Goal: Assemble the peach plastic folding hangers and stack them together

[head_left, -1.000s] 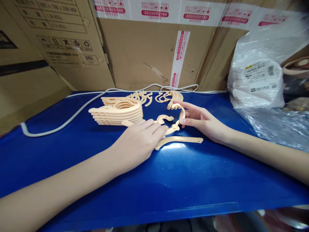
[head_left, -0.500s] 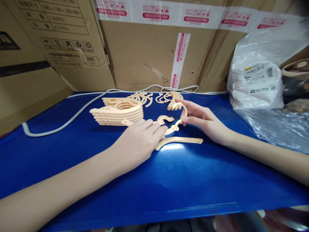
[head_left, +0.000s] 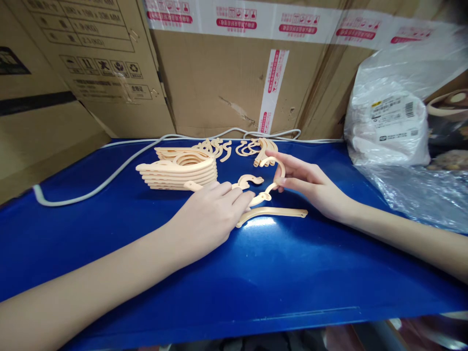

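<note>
With right hand (head_left: 303, 178), pinching a cream hook (head_left: 281, 168) between thumb and fingertips, just left of the palm. With left hand (head_left: 219, 209), curling closed over a cream arm (head_left: 260, 198), mostly hidden beneath and meeting the hook at right, beside a loose strip (head_left: 274, 211) on the near side.

The left hand (head_left: 215, 219) and right hand (head_left: 309, 181) are bare, as are both forearms (head_left: 109, 282); the fingers (head_left: 290, 161) look slender, though slightly blurred.
</note>
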A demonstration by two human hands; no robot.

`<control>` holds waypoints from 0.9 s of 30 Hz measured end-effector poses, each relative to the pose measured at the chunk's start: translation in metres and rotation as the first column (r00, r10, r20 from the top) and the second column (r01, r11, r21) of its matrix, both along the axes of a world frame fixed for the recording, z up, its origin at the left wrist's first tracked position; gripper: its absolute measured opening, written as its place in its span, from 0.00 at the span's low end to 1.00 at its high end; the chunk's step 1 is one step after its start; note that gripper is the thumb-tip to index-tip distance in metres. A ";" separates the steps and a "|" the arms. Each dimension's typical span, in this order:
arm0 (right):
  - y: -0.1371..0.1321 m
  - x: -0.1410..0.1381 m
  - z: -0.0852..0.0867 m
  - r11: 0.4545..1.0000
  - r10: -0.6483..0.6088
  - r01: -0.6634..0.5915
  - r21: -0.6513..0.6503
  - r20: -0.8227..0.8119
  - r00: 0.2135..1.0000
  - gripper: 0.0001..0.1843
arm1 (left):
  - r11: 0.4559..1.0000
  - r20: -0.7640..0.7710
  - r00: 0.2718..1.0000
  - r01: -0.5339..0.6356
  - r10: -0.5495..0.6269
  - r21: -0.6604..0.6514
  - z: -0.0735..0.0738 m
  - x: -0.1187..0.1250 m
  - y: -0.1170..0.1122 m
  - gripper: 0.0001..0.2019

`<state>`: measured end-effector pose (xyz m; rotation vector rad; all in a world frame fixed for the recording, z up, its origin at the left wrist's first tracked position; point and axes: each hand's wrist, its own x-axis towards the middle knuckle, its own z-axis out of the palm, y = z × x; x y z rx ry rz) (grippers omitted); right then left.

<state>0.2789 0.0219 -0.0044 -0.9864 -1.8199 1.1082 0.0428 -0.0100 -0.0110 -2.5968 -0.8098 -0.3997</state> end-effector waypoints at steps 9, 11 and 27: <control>-0.003 -0.002 0.003 0.999 0.036 -0.036 -0.002 -0.005 0.999 0.30 | 1.000 -0.007 1.000 -0.005 0.005 -0.001 0.001 0.002 0.000 0.15; -0.003 -0.002 0.003 0.999 0.038 -0.038 -0.017 -0.013 0.999 0.30 | 1.000 -0.013 1.000 -0.014 0.014 0.001 0.001 0.002 0.000 0.15; -0.008 -0.002 0.000 0.986 0.120 -0.131 -0.105 -0.108 0.987 0.37 | 0.998 0.109 0.994 0.019 -0.012 -0.061 0.007 -0.003 0.002 0.15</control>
